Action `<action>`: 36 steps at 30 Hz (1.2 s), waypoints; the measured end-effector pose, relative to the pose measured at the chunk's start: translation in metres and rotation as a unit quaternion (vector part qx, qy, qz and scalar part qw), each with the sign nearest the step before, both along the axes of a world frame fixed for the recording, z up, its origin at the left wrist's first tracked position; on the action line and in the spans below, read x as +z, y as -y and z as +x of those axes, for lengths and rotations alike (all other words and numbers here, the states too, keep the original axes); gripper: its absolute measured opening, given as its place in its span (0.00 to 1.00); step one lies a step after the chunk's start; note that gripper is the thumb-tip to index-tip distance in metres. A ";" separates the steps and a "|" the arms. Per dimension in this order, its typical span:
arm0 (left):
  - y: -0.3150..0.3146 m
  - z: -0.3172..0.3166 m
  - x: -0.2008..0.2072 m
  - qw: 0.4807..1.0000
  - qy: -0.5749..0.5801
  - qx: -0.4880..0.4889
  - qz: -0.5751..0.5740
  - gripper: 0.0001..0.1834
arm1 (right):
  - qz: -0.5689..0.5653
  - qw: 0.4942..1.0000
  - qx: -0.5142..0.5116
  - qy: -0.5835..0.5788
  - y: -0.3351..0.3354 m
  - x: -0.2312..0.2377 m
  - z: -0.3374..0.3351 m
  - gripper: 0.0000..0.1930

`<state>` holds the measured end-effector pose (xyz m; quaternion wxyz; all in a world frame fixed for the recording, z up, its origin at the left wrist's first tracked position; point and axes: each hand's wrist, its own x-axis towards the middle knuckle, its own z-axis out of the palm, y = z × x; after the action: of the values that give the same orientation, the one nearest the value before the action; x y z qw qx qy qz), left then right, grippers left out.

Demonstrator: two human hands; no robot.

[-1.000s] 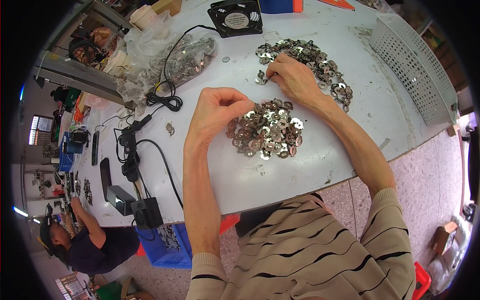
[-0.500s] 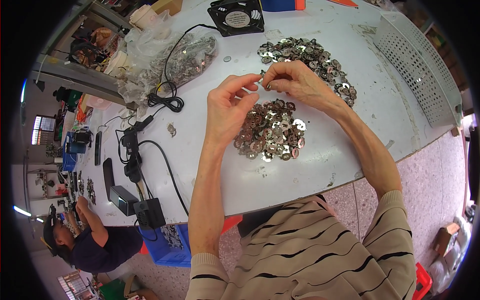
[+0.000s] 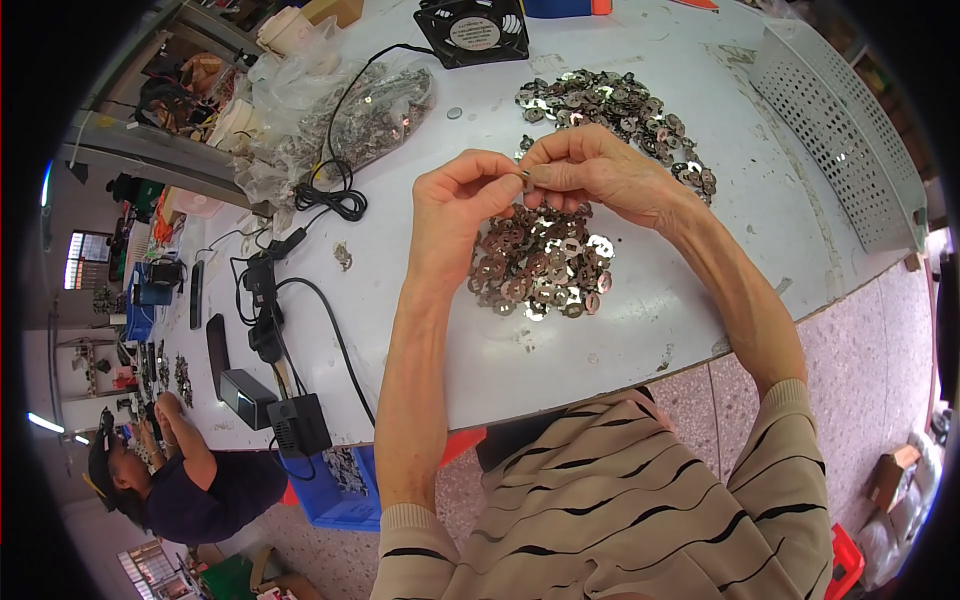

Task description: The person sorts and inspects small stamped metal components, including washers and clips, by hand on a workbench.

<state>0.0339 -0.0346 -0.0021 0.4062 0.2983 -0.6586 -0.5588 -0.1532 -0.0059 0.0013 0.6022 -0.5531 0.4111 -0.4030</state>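
Note:
My left hand (image 3: 452, 210) and my right hand (image 3: 610, 178) meet above the table, thumbs and fingertips pinched together. Between them is a small metal piece (image 3: 528, 184), mostly covered by the fingers; its exact shape cannot be made out. Just below my hands lies a heap of small, flat, rounded metal parts (image 3: 550, 268) with cut-out slots, some shiny and some brownish. Beyond my right hand spreads a second, longer pile of similar grey metal parts (image 3: 640, 120).
A black fan (image 3: 472, 32) stands at the far edge, its cable running left. Clear plastic bags of metal parts (image 3: 375, 115) lie far left. Black adapters (image 3: 300, 424) and cords occupy the near left. A white perforated basket (image 3: 840, 135) stands right. Another person (image 3: 200, 480) works at left.
My hands have come together, fingertips now touching around the small piece; before, a narrow gap separated them. My left fingers have closed into a pinch.

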 end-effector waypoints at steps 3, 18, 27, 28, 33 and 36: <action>0.002 0.003 -0.001 0.966 -0.084 0.005 0.243 0.05 | 0.013 1.000 0.001 0.018 -0.001 0.001 0.000 0.10; 0.011 0.012 -0.004 0.912 -0.173 -0.043 0.371 0.06 | -0.041 0.995 -0.056 -0.067 0.005 -0.004 -0.003 0.09; 0.005 0.012 0.013 0.963 -0.036 0.042 0.264 0.05 | -0.162 0.946 -0.159 -0.230 0.019 -0.023 0.003 0.10; 0.005 0.015 0.016 0.973 0.015 0.051 0.225 0.04 | -0.174 0.938 -0.162 -0.252 0.021 -0.024 0.004 0.11; 0.004 0.026 0.020 0.983 0.141 0.032 0.111 0.05 | -0.210 0.903 -0.156 -0.342 0.024 -0.023 0.012 0.11; 0.004 0.029 0.020 0.972 0.214 -0.011 0.092 0.07 | -0.232 0.873 -0.158 -0.399 0.028 -0.026 0.018 0.11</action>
<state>0.0633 -0.0383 0.0178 0.2205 0.4394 -0.6796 -0.5444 -0.1348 -0.0343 -0.0249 0.1695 -0.7182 0.5929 -0.3222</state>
